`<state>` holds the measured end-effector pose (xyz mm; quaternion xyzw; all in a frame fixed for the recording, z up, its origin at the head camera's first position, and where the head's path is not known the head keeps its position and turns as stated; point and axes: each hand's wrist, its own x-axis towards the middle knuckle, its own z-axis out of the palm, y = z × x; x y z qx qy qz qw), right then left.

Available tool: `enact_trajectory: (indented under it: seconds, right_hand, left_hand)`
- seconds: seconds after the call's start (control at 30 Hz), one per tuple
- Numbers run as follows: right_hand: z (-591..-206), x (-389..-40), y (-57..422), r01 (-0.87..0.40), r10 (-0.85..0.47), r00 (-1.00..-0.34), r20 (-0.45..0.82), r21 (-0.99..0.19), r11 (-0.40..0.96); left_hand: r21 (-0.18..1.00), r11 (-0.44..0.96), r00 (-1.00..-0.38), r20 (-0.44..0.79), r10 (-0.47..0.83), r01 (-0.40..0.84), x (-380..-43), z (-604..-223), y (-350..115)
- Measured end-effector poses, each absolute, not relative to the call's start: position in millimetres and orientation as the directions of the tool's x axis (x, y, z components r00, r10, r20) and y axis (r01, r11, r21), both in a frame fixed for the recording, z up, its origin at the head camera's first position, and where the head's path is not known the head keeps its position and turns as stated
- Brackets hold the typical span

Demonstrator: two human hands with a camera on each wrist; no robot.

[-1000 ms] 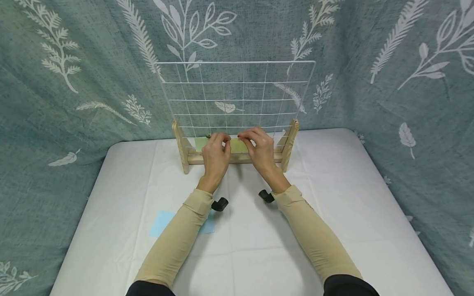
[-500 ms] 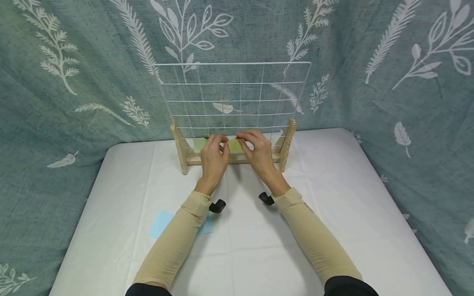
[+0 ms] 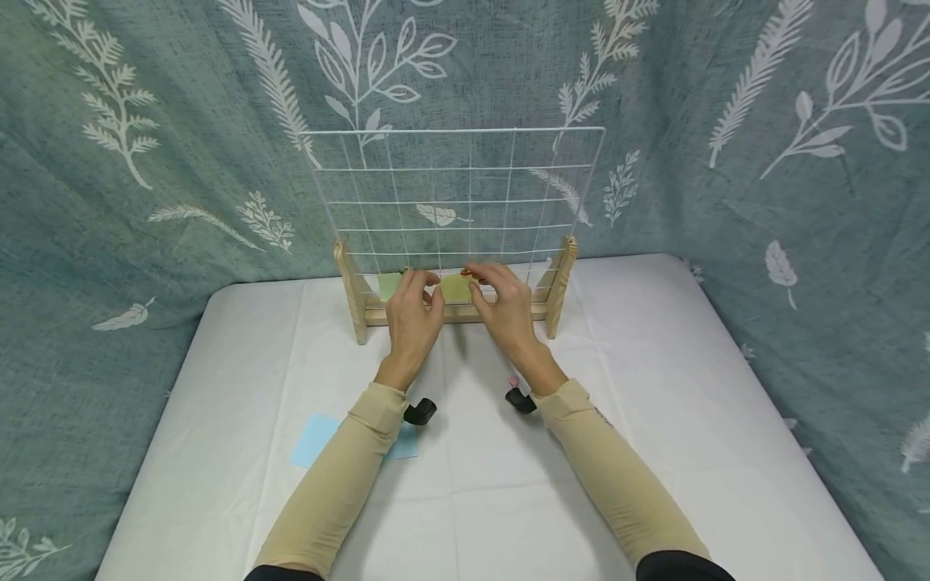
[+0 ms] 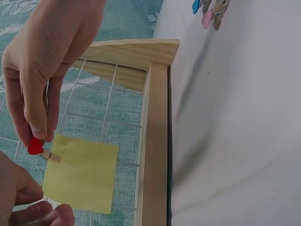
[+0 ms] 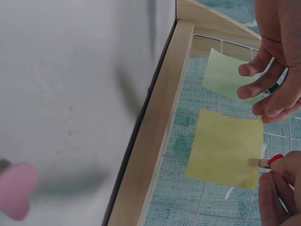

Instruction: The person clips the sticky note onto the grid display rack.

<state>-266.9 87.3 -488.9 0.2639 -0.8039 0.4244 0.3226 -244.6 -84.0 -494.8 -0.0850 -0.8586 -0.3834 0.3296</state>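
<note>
My right hand (image 3: 506, 311) pinches a small wooden clothespin with a red heart (image 5: 275, 160). The clothespin sits over the edge of a yellow sticky note (image 5: 225, 148), which lies against a white wire grid (image 3: 465, 202). My left hand (image 3: 414, 319) is at the note's other corner, fingers loosely bent, with nothing between them in the right wrist view. Close by, a pale green sticky note (image 5: 228, 73) is on the grid, with a green-topped clip (image 5: 273, 88) at its edge, partly behind the left fingers.
A wooden stand (image 3: 347, 282) holds the grid upright at the back of the white table (image 3: 654, 403). Under the left forearm lies a blue sheet (image 3: 316, 440). Pink (image 4: 207, 19) and blue (image 4: 195, 6) heart clothespins show near the right wrist. A patterned curtain (image 3: 182, 161) hangs behind.
My left hand has drawn slightly left, away from the right hand, uncovering more of the yellow note. The red clothespin now shows at the right fingertips.
</note>
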Motion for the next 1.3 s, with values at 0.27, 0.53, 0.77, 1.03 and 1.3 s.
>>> enact_trajectory:
  seconds: [0.27,0.53,0.77,1.03,1.3]
  right_hand:
    - [-498.8,-261.4,96.1,-0.675,-0.099,-0.683,0.724,-0.573,0.464]
    - [-504.1,-253.1,108.1,-0.637,-0.087,-0.705,0.704,-0.575,0.514]
    - [-510.4,-247.5,115.4,-0.635,-0.082,-0.706,0.703,-0.578,0.513]
    - [-516.0,-239.1,126.1,-0.612,-0.094,-0.73,0.677,-0.586,0.531]
    - [-523.6,-229.0,139.1,-0.583,-0.1,-0.762,0.64,-0.609,0.538]
  left_hand:
    - [0.602,0.683,-0.76,0.641,-0.105,0.413,-238.1,-494.2,-84.5]
    - [0.598,0.688,-0.754,0.647,-0.111,0.411,-230.1,-499.5,-88.6]
    - [0.603,0.694,-0.777,0.622,-0.1,0.394,-223.3,-505.3,-90.1]
    - [0.606,0.69,-0.789,0.609,-0.084,0.395,-215.0,-507.6,-91.5]
    - [0.613,0.694,-0.805,0.588,-0.082,0.377,-207.5,-513.2,-94.9]
